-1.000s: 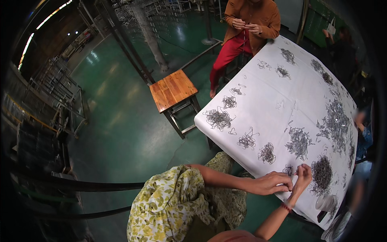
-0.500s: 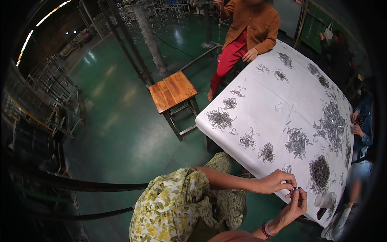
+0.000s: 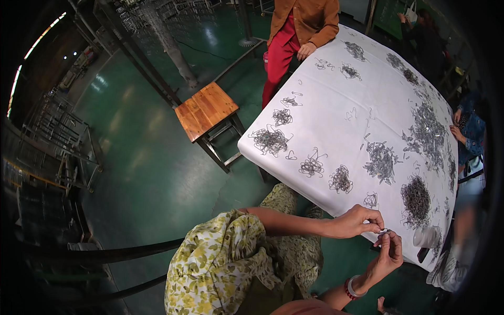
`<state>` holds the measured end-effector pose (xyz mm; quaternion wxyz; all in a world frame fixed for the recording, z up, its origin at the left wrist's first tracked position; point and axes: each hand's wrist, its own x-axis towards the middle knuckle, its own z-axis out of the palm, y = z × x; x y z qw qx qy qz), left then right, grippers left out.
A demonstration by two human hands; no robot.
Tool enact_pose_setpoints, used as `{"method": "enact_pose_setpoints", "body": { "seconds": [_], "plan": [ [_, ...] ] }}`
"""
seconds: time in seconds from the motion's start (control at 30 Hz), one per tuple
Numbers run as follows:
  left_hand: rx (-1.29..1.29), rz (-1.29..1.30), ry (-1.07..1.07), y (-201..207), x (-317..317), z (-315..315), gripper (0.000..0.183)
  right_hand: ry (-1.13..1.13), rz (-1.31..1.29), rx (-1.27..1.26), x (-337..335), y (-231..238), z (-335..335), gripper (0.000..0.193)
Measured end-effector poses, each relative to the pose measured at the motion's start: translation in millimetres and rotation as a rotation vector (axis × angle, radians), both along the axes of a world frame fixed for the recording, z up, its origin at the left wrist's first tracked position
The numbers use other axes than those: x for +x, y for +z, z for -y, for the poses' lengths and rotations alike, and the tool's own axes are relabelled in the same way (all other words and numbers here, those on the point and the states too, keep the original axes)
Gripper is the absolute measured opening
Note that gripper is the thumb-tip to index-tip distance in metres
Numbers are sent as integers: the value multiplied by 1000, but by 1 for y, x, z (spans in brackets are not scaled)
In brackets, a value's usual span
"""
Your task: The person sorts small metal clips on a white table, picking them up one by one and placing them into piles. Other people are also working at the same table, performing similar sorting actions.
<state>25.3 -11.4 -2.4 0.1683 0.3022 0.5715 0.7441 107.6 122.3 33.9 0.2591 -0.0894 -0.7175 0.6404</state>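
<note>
My left hand [image 3: 358, 221] and my right hand [image 3: 387, 254] meet over the near edge of the white-covered table [image 3: 325, 131]. Both are closed in a pinch on a small metal piece [image 3: 386, 231], too tiny to make out fully. Close beyond my fingers lies a small heap of bent wires [image 3: 371, 200]. A dense dark pile of wire pieces [image 3: 416, 201] is farther right. Short grey metal strips [image 3: 381, 161] form a heap toward the middle. More bent wire loops [image 3: 269, 140] are bunched near the left corner.
A translucent tub [image 3: 426, 237] and a black flat object [image 3: 422, 255] stand right of my hands. A wooden stool [image 3: 207, 111] is left of the table. One person in a brown jacket [image 3: 310, 21] rests a hand on the far edge; others sit along the right side.
The whole view has shifted, so the table sits farther left and higher in it. My hands stay together at the small metal piece, with slight finger movement.
</note>
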Motion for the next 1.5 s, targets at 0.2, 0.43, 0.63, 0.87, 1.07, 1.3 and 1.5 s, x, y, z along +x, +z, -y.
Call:
{"method": "enact_pose_setpoints", "body": {
  "seconds": [0.2,0.43,0.63,0.87,1.07,1.3,1.5],
  "plan": [
    [7,28,-37,5,-2,7,13,-2,-23,16,-4,3,2,6],
    [-34,-60,-64,-6,-2,12,14,-24,-27,-41,2,-3,3,7],
    [-44,-36,-63,-27,-15,28,29,64,-33,-51,0,1,12,11],
    [-638,-271,489,-78,-196,26,21,43,-59,76,1,-5,9,18],
    [-854,-583,651,-110,-323,-10,16,72,-15,119,-5,-5,10,18],
    [-1105,-1008,261,-133,-371,-23,11,60,156,-2,-1,0,2,16],
    [-985,-791,361,-127,-328,-12,12,51,51,88,1,-2,6,18]
  ]
}}
